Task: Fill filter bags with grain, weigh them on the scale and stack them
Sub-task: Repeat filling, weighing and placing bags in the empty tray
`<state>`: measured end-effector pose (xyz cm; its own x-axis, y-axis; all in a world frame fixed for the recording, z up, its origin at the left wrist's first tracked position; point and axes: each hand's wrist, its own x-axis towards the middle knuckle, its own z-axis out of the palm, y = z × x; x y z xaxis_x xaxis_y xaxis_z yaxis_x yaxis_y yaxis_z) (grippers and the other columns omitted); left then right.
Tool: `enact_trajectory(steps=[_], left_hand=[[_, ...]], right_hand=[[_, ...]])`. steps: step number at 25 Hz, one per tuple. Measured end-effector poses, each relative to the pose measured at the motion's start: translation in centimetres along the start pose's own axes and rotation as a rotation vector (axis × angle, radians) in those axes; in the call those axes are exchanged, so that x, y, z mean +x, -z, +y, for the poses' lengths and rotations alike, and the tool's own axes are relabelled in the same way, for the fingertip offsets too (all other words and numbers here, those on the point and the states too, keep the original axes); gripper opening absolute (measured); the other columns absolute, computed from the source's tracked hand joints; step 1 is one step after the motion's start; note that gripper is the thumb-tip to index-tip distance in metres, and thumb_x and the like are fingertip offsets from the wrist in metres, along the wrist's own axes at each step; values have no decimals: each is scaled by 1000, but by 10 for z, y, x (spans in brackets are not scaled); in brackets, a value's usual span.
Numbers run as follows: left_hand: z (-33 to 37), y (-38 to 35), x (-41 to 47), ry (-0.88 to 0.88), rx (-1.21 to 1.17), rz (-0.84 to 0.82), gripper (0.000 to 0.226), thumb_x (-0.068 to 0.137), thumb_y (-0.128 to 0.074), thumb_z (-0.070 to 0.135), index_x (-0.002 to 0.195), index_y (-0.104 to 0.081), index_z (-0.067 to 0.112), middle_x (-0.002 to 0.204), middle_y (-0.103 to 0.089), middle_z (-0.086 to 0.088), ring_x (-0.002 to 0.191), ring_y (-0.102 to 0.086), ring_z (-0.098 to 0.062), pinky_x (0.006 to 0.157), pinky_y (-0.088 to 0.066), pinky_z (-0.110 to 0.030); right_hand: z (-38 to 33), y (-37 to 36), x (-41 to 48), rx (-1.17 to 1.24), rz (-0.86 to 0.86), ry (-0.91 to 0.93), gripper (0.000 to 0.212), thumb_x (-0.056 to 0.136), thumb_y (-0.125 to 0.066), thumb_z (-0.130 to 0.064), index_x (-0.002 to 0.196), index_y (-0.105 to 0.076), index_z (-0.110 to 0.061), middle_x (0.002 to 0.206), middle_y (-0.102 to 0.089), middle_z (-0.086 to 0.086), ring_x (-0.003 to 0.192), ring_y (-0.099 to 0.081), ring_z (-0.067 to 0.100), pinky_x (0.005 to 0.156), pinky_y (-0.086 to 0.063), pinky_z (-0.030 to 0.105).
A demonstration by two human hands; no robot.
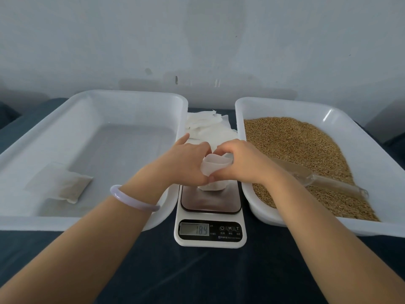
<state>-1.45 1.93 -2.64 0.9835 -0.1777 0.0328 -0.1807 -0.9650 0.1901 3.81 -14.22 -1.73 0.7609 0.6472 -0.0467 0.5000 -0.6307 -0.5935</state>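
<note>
Over the scale (pixel 210 216), left hand (pixel 186 163) and right hand (pixel 243 163) pinch a filter bag (pixel 215 172).

The left tray (pixel 135 106) and right tray (pixel 282 106) are white. The grain (pixel 295 145) is golden brown. The scale (pixel 210 243) is white with a black panel (pixel 229 234) and grey display (pixel 194 229). The tablecloth (pixel 197 277) is dark blue, the bangle (pixel 133 199) pale lilac.

We see both bare forearms stretch in from the near edge of the table (pixel 153 270) and converge over its middle. The left hand (pixel 188 163) and right hand (pixel 238 163) meet there, thumbs close together, pinching the filter bag (pixel 215 166) between them.
</note>
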Motion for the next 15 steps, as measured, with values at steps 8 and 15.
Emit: enact_trajectory(steps=[8,15], left_hand=[[1,2,-2,1,7,0,47,80,-61,49,110,-45,16,99,-63,4,112,-50,-19,113,-15,-32],[5,11,-2,54,-298,83,12,86,-55,16,78,-49,22,71,-49,11,101,-50,-21,75,-23,-16]], right_hand=[[0,0,0,11,11,9,49,51,-84,-52,94,-66,-34,102,-57,-9,88,-55,5,62,-39,23],[-1,2,-9,75,101,101,53,61,-85,-37,96,-45,-34,115,-51,-12,99,-47,1,75,-36,10]])
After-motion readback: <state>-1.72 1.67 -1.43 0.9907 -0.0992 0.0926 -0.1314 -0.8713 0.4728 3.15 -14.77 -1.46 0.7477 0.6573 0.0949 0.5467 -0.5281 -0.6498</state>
